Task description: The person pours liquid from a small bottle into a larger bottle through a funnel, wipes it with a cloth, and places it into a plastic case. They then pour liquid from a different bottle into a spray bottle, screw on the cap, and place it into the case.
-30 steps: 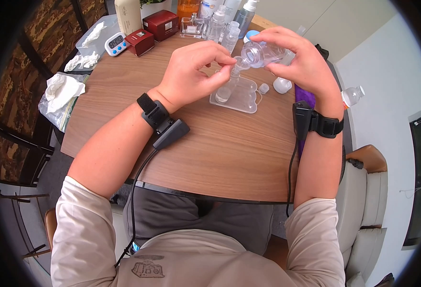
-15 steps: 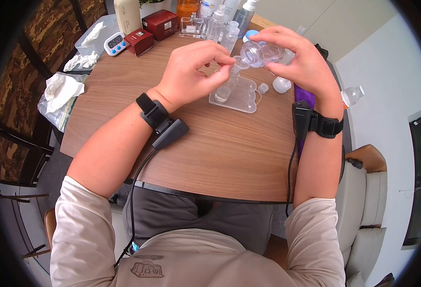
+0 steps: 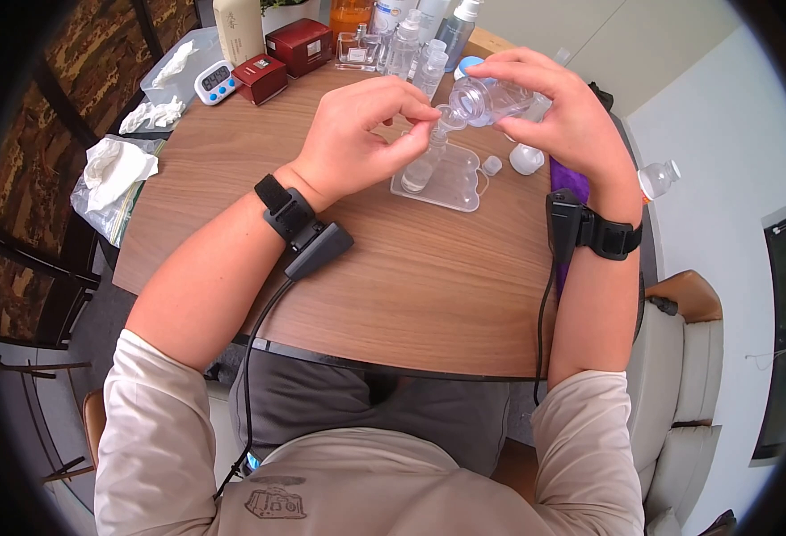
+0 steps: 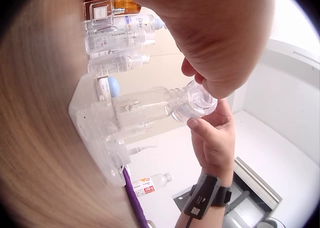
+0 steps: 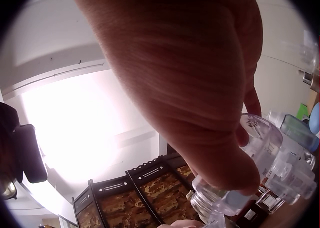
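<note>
My left hand (image 3: 366, 134) pinches the rim of a small clear funnel (image 4: 199, 98) between thumb and fingertips. The funnel sits in the neck of a clear bottle (image 4: 142, 106), which stands upright in a shallow clear tray (image 3: 457, 198) with a little liquid at its bottom. In my right hand (image 3: 576, 121), a second clear bottle (image 3: 491, 100) is gripped between thumb and fingers. It lies tilted nearly on its side, uncapped, its threaded mouth right at the funnel's rim. The right wrist view shows the held bottle (image 5: 260, 138) partly hidden behind the hand.
Two white caps, one small (image 3: 492, 165) and one larger (image 3: 526, 159), lie right of the tray near a purple cloth (image 3: 569, 183). Several bottles, a perfume bottle (image 3: 357, 49) and red boxes (image 3: 299, 46) line the back. A timer (image 3: 216, 82) and crumpled tissues (image 3: 120, 170) are left.
</note>
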Action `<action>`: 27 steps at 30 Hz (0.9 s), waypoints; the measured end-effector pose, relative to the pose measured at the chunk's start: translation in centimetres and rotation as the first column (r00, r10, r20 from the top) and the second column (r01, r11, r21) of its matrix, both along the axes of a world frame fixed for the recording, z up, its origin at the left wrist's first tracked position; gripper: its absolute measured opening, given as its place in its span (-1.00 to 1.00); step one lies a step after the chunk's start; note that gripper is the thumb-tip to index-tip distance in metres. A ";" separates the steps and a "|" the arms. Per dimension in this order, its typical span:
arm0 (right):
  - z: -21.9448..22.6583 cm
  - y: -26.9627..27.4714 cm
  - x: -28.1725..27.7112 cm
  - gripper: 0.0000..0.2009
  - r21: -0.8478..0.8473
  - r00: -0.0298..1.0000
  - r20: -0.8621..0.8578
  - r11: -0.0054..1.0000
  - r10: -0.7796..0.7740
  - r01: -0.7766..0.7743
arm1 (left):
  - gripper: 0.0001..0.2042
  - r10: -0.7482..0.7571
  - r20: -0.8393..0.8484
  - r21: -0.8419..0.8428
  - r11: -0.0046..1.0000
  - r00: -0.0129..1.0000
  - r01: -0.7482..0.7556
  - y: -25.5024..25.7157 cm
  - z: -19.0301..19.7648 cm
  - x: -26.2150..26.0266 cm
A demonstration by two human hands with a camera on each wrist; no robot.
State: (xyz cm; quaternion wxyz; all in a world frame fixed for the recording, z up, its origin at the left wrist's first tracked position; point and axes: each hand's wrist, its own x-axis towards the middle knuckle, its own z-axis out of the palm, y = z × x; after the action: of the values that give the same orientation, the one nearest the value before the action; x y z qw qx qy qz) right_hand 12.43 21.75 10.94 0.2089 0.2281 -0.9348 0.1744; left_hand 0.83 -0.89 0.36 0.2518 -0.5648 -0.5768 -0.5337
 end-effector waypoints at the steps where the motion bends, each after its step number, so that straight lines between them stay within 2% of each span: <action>1: 0.0 0.0 0.0 -0.49 0.000 1.000 0.000 1.000 0.000 0.000 | -0.84 -0.004 -0.011 0.012 1.000 1.000 0.004 0.0 0.0 0.0; 27: 0.2 -0.3 0.1 -0.49 0.030 1.000 -0.028 1.000 0.010 -0.009 | -0.85 0.007 -0.024 0.026 1.000 1.000 -0.006 0.1 0.0 -0.1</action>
State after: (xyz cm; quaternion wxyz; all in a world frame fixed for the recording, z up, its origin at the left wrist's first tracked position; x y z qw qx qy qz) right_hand 12.50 21.44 11.14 0.2179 0.2381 -0.9332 0.1582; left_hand 0.77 -0.79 0.35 0.2678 -0.5660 -0.5684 -0.5337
